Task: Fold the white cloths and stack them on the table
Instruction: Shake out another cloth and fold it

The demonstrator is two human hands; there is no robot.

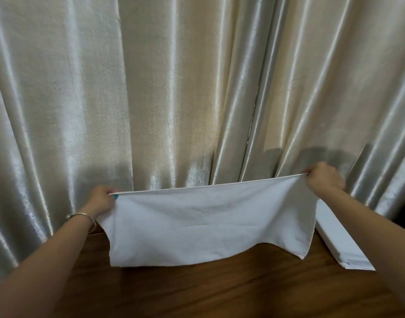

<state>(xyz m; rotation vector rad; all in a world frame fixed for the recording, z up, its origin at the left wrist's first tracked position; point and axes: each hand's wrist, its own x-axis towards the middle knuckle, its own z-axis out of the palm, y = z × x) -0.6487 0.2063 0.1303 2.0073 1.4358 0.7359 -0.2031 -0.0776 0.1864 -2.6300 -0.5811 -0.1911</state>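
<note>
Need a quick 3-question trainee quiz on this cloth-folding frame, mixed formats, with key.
1. True or false: the white cloth lies flat on the wooden table.
2. Where does each hand take its grip on the cloth? A) the upper corners B) the lower edge C) the middle
3. Fill in: the stack of folded cloths sits under the person's ____ forearm.

Key: 1 false, the left hand and right hand hold it up, stretched before the curtain. 2 A. 3 right.
</note>
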